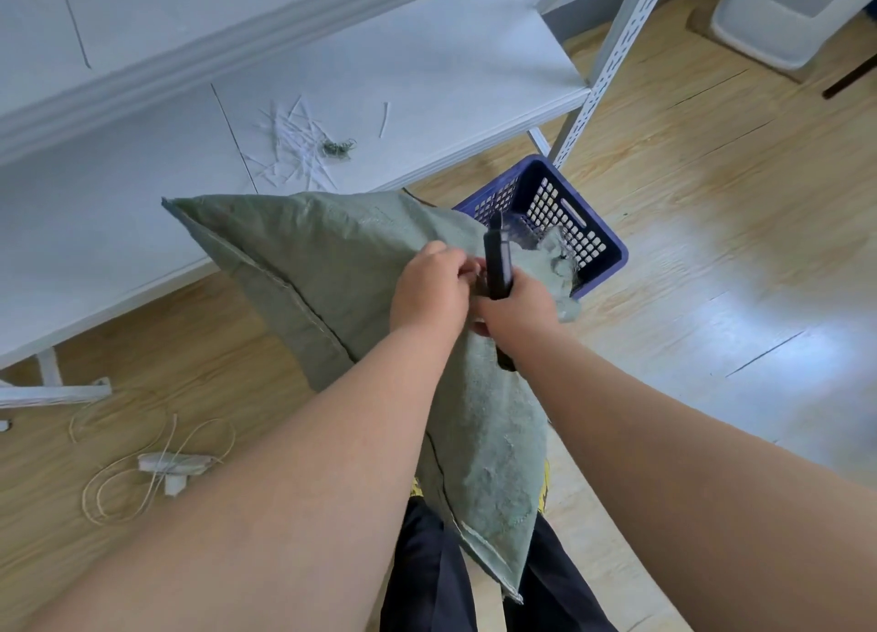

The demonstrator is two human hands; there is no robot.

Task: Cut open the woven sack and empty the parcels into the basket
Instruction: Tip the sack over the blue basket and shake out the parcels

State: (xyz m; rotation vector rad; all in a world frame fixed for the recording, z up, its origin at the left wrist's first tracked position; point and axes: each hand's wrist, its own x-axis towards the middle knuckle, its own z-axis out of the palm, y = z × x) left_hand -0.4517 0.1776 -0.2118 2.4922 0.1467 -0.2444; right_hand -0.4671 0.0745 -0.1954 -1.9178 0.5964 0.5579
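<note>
Where sack (332,270) hangs, basket (569,223) partly hidden.

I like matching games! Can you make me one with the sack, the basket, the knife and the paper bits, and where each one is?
Things:
1. sack
2. basket
3. knife
4. paper bits

Places:
A. on the white shelf
B. in the right hand
C. on the floor, behind the sack
D. held up in both hands

Pairs: 1-D, 2-C, 3-B, 4-A
</note>
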